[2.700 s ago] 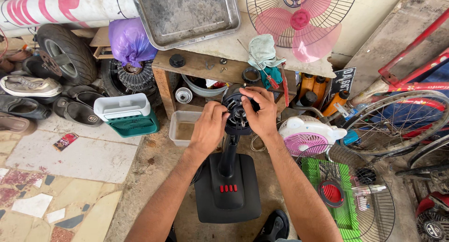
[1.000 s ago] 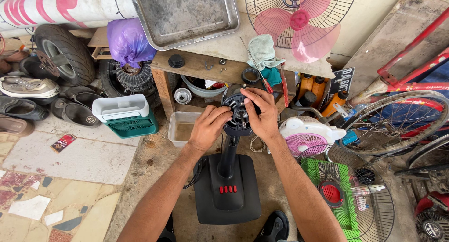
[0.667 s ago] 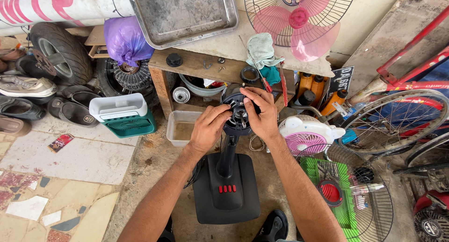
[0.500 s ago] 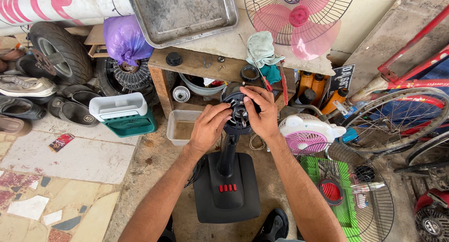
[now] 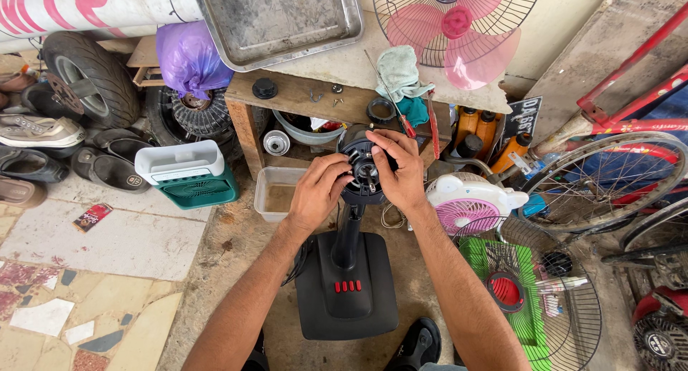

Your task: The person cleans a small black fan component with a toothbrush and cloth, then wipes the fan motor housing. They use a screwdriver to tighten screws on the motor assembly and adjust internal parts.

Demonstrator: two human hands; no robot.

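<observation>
A black stand-fan motor head [image 5: 362, 172] sits atop a black pole above a square black base [image 5: 346, 286] with red buttons. My left hand [image 5: 317, 193] grips the motor's left side, fingers curled against its front. My right hand [image 5: 400, 172] wraps the right side, its fingers arched over the top and its thumb near the central shaft. The motor's back is hidden behind my hands.
A wooden bench [image 5: 301, 97] behind holds a metal tray [image 5: 279, 20], cloth [image 5: 398, 71], screwdriver and small screws. A pink fan [image 5: 459, 23] stands above. A clear tub [image 5: 276, 192], a white-green box [image 5: 188, 173], a small pink fan [image 5: 469, 206], grilles [image 5: 534, 299], bicycle wheels, tyre and shoes surround me.
Both hands stay on the motor head; the fingers have shifted slightly around its front. The view has tilted down a little.
</observation>
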